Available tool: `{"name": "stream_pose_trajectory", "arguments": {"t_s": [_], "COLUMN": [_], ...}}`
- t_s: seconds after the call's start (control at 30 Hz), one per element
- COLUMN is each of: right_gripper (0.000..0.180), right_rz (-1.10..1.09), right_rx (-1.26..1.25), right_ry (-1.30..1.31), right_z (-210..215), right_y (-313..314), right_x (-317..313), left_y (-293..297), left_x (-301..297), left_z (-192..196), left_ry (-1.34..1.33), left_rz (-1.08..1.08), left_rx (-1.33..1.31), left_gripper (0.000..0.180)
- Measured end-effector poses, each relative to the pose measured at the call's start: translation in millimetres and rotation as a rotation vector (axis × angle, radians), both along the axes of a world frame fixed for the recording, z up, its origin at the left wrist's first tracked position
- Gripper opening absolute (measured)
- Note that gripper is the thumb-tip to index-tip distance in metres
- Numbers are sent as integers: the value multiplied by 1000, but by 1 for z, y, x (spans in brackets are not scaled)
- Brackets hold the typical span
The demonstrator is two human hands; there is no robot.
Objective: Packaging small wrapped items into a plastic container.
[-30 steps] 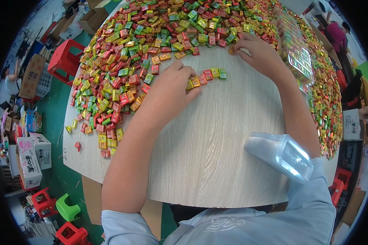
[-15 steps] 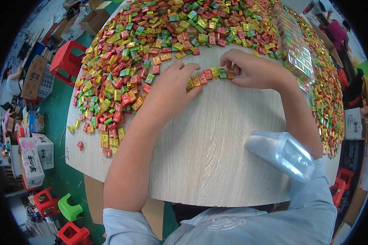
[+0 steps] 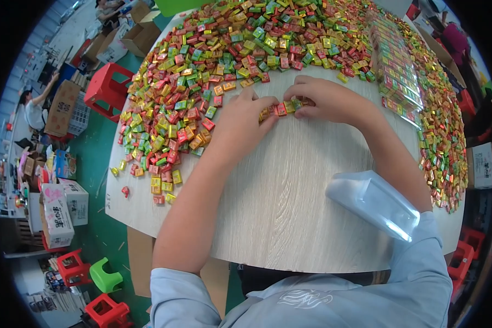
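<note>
Left hand [image 3: 247,116] and right hand [image 3: 327,101] are both partly closed, thumb and fingers bracketing opposite ends of one short row. On the pale tabletop [image 3: 290,202], just nearer than the broad heap of small wrapped pieces [image 3: 268,41], that row [image 3: 282,109] lies between them, its red and yellow middle uncovered. Wrists bend inward; curled fingertips face each other.

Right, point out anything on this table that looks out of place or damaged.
A red piece near the left edge of the table: it lies apart from the pile and looks crumpled, though too small to confirm damage.
</note>
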State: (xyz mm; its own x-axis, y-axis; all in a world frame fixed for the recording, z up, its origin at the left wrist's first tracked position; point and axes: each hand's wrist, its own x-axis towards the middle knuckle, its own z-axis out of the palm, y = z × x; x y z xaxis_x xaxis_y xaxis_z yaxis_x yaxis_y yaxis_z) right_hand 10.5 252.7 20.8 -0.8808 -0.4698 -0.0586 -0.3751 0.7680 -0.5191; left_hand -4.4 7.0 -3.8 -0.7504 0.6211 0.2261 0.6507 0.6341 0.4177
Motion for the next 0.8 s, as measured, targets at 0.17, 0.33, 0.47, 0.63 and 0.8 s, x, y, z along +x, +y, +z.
{"name": "stream_pose_trajectory", "arguments": {"t_s": [0.17,0.33,0.47,0.63,0.8], "right_gripper": [31,33,34,34,33], "right_rz": [66,124,145,33,-155], "right_rx": [-56,-34,-44,-38,48], "right_ry": [72,115,157,344,423], "right_z": [-6,0,33,91,122], "right_y": [7,7,14,32,31], "right_x": [-3,1,17,85,185], "left_y": [0,-5,-4,19,38], "left_x": [2,3,17,45,85], "left_z": [2,-1,33,88,122], "left_ry": [14,30,-43,41,87], "left_rz": [18,-40,9,-140,-389], "left_rx": [22,83,121,218,251], "left_gripper": [31,32,33,29,28]}}
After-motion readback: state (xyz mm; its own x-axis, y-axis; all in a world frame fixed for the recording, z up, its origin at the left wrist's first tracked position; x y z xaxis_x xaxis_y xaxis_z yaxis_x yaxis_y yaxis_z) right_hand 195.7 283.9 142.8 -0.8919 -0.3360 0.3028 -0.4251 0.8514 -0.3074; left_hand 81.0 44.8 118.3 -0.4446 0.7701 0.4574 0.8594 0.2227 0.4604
